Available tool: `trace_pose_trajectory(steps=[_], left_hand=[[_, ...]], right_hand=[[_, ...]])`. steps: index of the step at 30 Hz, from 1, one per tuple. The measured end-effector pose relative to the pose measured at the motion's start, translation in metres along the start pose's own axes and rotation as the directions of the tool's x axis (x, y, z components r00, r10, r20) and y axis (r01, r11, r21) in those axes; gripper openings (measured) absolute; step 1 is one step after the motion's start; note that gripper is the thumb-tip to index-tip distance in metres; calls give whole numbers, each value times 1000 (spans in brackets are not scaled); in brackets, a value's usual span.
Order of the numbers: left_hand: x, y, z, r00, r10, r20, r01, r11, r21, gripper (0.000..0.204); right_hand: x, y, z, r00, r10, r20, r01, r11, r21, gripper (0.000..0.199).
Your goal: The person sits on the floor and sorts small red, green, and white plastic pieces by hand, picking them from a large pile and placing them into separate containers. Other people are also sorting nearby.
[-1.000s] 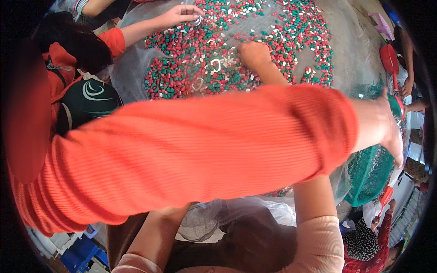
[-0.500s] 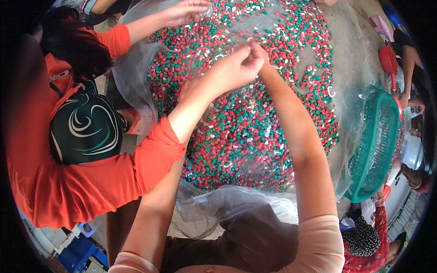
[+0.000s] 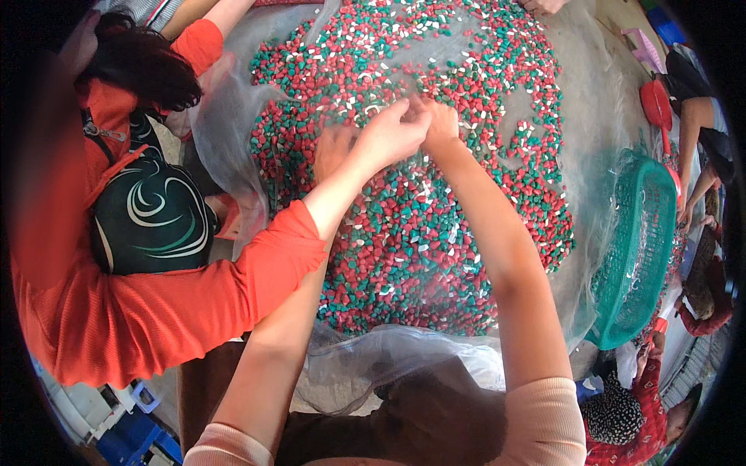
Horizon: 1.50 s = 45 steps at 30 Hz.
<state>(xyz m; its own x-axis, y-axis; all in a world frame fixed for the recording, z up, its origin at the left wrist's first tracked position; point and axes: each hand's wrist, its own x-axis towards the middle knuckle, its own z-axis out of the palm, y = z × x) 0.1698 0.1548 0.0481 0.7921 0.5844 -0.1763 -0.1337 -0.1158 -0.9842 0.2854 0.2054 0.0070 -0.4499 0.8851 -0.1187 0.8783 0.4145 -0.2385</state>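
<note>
A wide layer of small red, green and white plastic-looking pieces [image 3: 412, 256] lies before me. My left hand [image 3: 334, 151] is low over the pieces, left of centre; it is smeared by motion and partly behind a co-worker's forearm, so its fingers are unclear. My right hand [image 3: 440, 123] is closed above the pieces, its fingers curled; what they hold, if anything, is hidden. Right beside it, a co-worker's hand [image 3: 396, 130] with thumb and fingers together reaches in from the left, the orange-sleeved arm [image 3: 272, 264] crossing over my left forearm.
Thin translucent netting [image 3: 404, 353] spreads under and around the pieces. A green basket [image 3: 637, 248] stands at the right, with a red scoop [image 3: 657, 105] beyond it. Another person's hand [image 3: 544, 6] is at the far edge. More people sit along the right side.
My right hand has come slightly nearer and left. My left hand shows more beside the co-worker's forearm. The co-worker's crossing hand has also drawn nearer, and their other hand has left the view.
</note>
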Motion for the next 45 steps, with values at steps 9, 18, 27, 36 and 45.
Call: trace_pose_trajectory(steps=[9, 18, 27, 36, 45], left_hand=[[31, -15, 31, 964, 236, -124, -223, 969, 106, 15], [26, 46, 37, 997, 70, 31, -68, 996, -64, 19], [7, 11, 26, 991, 67, 118, 66, 525, -849, 19], [47, 101, 51, 597, -192, 779, 542, -620, -568, 21], [78, 68, 51, 436, 303, 848, 851, -446, -278, 32]], right_hand=[[-28, 103, 3, 801, 471, -368, -215, 802, 558, 21], [-138, 246, -36, 565, 782, -264, -675, 622, 398, 27], [-152, 257, -27, 692, 699, -180, -558, 676, 481, 20], [-143, 189, -44, 805, 532, 263, -354, 75, 932, 18], [-161, 164, -56, 803, 532, 268, -364, 83, 928, 16]])
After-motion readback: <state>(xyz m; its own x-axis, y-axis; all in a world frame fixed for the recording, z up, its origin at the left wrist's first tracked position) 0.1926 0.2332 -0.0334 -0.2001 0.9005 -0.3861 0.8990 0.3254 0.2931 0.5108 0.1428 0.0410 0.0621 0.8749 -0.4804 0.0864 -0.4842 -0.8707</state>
